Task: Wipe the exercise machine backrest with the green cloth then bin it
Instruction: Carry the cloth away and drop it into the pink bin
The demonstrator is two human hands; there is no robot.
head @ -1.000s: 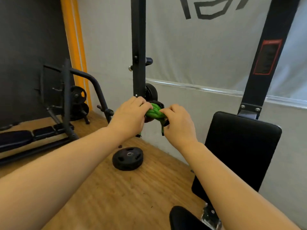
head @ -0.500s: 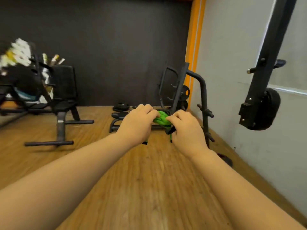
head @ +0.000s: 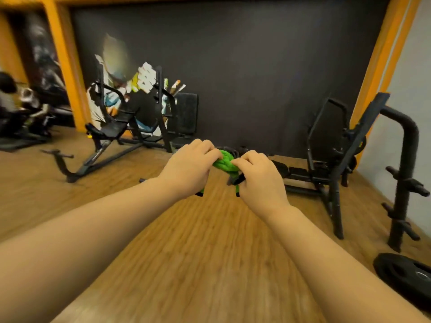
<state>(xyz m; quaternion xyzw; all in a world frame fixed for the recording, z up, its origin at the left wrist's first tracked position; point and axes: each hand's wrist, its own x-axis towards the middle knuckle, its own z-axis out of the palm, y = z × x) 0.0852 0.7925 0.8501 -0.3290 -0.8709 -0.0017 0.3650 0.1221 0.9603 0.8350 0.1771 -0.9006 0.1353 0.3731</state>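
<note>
The cloth (head: 225, 163) sits bunched between the left hand (head: 190, 167) and right hand (head: 257, 180), out over the floor (head: 186, 264). A bench (head: 310, 174) stands to the right beside a rack (head: 402, 183), with a weight plate (head: 403, 272) on the floor nearer. Another machine (head: 130, 127) stands far left, before the wall (head: 245, 66).

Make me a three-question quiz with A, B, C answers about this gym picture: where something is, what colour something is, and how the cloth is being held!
1. Where is the weight plate?
A. on the wood floor
B. on the rack
C. in a hand

2. What colour is the cloth?
A. red
B. green
C. white

3. How is the cloth held?
A. bunched between both hands
B. spread flat on the floor
C. hanging from one hand

Answers:
1 A, it lies flat on the floor at lower right.
2 B, bright green shows between the fingers.
3 A, the left hand and right hand both grip it.
</note>
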